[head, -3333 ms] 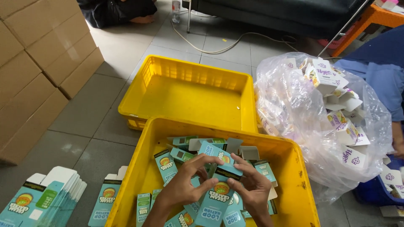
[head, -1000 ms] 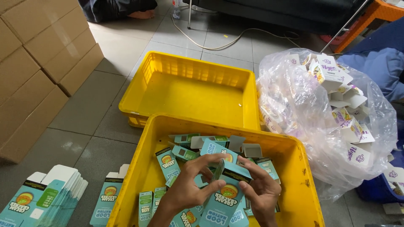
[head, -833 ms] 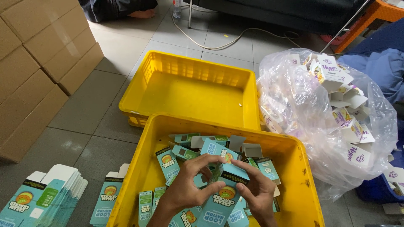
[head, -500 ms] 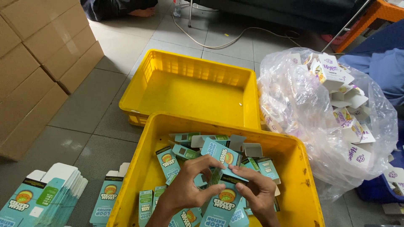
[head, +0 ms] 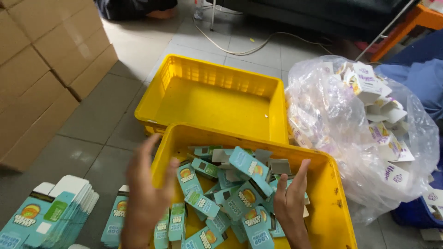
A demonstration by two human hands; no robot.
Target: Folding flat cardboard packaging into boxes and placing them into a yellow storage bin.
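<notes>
Both hands have let go: left hand (head: 146, 198) and right hand (head: 291, 205) spread open, empty; the teal carton (head: 249, 167) apparently dropped into the near yellow crate (head: 328, 184).

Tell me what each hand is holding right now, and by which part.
Nothing is held. The left hand and right hand are both open with fingers spread, above the small teal cardboard boxes in the near yellow plastic crate.

The near crate (head: 332, 198) holds a heap of folded cartons (head: 230, 193), and a second crate (head: 217, 99) sits touching it just behind. To the right of the near crate lies a plastic bag (head: 332, 124) with cartons in it. To its left, a stack of flat cartons (head: 44, 214) rests on the floor (head: 92, 124), with cardboard boxes (head: 41, 60) farther left and behind.
</notes>
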